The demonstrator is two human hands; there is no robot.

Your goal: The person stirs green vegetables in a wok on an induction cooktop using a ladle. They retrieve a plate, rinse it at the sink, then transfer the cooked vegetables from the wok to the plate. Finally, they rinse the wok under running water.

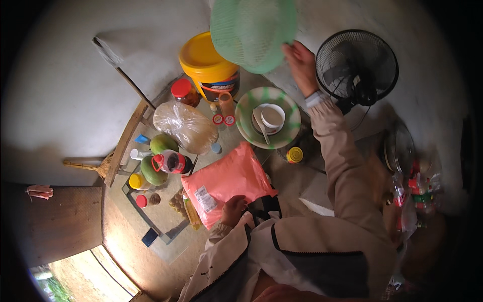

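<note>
My right hand [300, 64] is raised at the upper right, its fingertips at the edge of a green mesh plastic cover [256, 34]; whether they grip it is hard to tell. Below the cover stands a wide green-and-white basin [245, 128] with a white bowl [273, 113] and a pale spoon [261, 124] in it. My left hand [233, 209] is low at the centre, beside a pink plastic mailing bag [226, 173] with a printed label. Its fingers are partly curled near the bag's lower edge, and their contact with it is unclear.
A yellow lidded bucket [209, 68], a tied plastic bag [185, 124], green melons [154, 170], a cola bottle [173, 161] and several jars stand left of the basin. A black fan [356, 68] is at the right, above plastic bottles [419, 188]. A phone [149, 237] lies lower left.
</note>
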